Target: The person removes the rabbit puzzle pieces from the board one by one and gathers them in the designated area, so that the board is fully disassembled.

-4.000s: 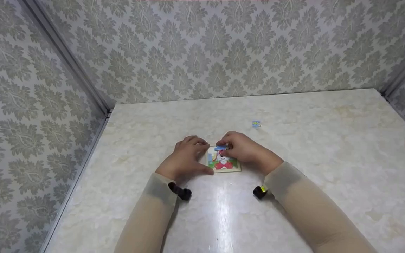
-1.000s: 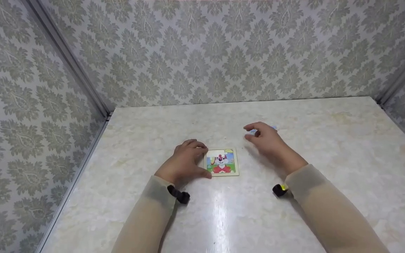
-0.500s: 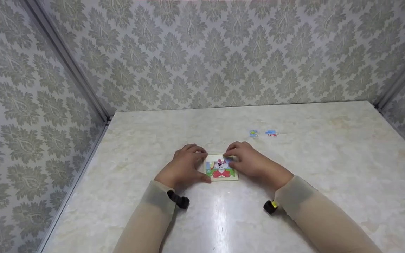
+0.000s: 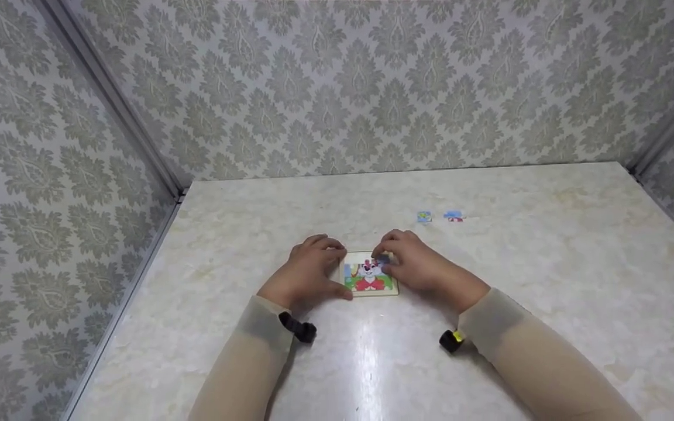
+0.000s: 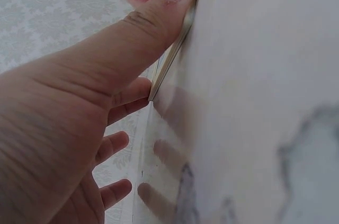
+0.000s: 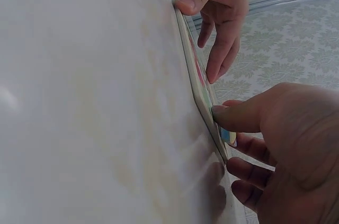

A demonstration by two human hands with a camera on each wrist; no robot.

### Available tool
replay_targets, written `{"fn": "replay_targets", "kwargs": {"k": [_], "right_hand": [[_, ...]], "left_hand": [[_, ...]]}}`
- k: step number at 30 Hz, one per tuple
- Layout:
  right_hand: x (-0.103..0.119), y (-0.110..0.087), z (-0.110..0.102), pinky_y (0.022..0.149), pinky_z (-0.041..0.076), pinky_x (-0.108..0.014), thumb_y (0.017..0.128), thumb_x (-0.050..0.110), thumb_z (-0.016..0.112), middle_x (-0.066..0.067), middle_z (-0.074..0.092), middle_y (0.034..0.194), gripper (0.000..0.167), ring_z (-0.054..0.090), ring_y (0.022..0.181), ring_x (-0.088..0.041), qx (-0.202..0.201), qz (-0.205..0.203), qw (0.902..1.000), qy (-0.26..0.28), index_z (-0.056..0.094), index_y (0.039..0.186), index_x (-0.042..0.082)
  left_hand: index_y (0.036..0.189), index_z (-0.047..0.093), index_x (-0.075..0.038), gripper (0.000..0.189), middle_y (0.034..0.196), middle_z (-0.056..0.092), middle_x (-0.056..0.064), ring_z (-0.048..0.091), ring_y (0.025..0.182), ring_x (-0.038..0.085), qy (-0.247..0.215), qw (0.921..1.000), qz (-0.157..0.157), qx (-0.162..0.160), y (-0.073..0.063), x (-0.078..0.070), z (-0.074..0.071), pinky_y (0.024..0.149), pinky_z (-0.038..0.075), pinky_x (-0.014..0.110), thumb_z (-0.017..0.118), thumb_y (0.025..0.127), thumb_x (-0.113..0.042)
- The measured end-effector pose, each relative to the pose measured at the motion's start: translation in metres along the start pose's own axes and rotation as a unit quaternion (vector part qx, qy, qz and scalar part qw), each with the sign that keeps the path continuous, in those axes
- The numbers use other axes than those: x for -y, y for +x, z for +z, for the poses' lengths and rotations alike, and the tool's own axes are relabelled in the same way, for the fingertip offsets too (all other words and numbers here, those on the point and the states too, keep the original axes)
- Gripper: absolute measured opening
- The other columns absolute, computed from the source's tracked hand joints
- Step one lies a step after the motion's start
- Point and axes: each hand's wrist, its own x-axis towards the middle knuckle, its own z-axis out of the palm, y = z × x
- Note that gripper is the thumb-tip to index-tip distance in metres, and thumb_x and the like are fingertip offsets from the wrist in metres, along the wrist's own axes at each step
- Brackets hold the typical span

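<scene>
A small wooden jigsaw puzzle (image 4: 370,285), showing a red and white cartoon animal in a pale frame, lies on the table. My left hand (image 4: 308,266) holds its left edge, the thumb at the near corner and the index finger at the far one. At the upper right corner my right hand (image 4: 416,266) pinches a blue and yellow puzzle piece (image 6: 226,135), which stands tilted out of the board in the right wrist view. Pale backing shows along the puzzle's top. Behind the right hand lie two loose pieces, a blue one with yellow (image 4: 424,217) and a blue and red one (image 4: 453,216).
The pale marbled table (image 4: 243,216) reaches back to a patterned wall (image 4: 360,88). Another papered wall (image 4: 15,193) stands on the left, with a metal strip in the corner. Light glares off the tabletop in front of the puzzle.
From the puzzle, my right hand went to the loose pieces, where a blue and red piece now lies, then came back to the board's upper right corner. My left hand kept its place.
</scene>
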Motion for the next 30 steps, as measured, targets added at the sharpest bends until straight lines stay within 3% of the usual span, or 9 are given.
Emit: {"fn": "replay_targets", "kwargs": {"k": [6, 12, 21, 26, 30], "right_hand": [[0.000, 0.000, -0.001, 0.132, 0.044, -0.056, 0.112, 0.016, 0.069, -0.008, 0.065, 0.154, 0.040, 0.053, 0.151, -0.031, -0.012, 0.023, 0.9993, 0.028, 0.067, 0.152, 0.014], [-0.004, 0.001, 0.000, 0.127, 0.049, -0.057, 0.111, 0.005, 0.065, -0.014, 0.070, 0.147, 0.034, 0.060, 0.144, -0.036, -0.027, -0.008, 0.9996, -0.001, 0.075, 0.144, 0.007], [-0.008, 0.002, -0.001, 0.129, 0.047, -0.059, 0.116, 0.008, 0.060, -0.016, 0.065, 0.153, 0.037, 0.056, 0.148, -0.039, -0.022, -0.017, 0.9995, -0.016, 0.072, 0.150, 0.007], [-0.009, 0.001, -0.002, 0.129, 0.047, -0.058, 0.116, 0.011, 0.061, -0.015, 0.066, 0.153, 0.038, 0.057, 0.148, -0.037, -0.020, -0.017, 0.9996, -0.002, 0.071, 0.152, 0.007], [-0.010, 0.002, -0.003, 0.132, 0.044, -0.058, 0.117, 0.014, 0.062, -0.012, 0.063, 0.156, 0.039, 0.056, 0.151, -0.036, -0.018, -0.007, 0.9990, 0.040, 0.070, 0.154, 0.010]], "left_hand": [[0.160, 0.066, -0.018, 0.090, 0.168, 0.058, -0.001, 0.030, 0.173, 0.031, -0.007, 1.0000, -0.002, -0.003, 0.000, -0.001, 0.000, 0.142, 0.024, 0.059, 0.100, 0.084, -0.054], [0.159, 0.067, -0.019, 0.088, 0.168, 0.058, 0.000, 0.029, 0.174, 0.033, -0.004, 1.0000, 0.004, 0.003, 0.000, 0.001, 0.001, 0.142, 0.023, 0.061, 0.099, 0.085, -0.053], [0.158, 0.067, -0.017, 0.088, 0.168, 0.058, 0.001, 0.031, 0.173, 0.034, -0.003, 1.0000, 0.005, 0.004, 0.004, 0.000, -0.002, 0.142, 0.024, 0.061, 0.100, 0.084, -0.053], [0.160, 0.066, -0.019, 0.089, 0.168, 0.057, 0.000, 0.031, 0.173, 0.032, 0.001, 1.0000, 0.004, 0.008, 0.003, 0.000, -0.002, 0.142, 0.023, 0.060, 0.098, 0.085, -0.054], [0.162, 0.064, -0.019, 0.091, 0.169, 0.056, -0.001, 0.031, 0.173, 0.031, 0.009, 0.9999, 0.000, 0.011, 0.000, 0.002, 0.000, 0.142, 0.023, 0.060, 0.097, 0.086, -0.056]]}}
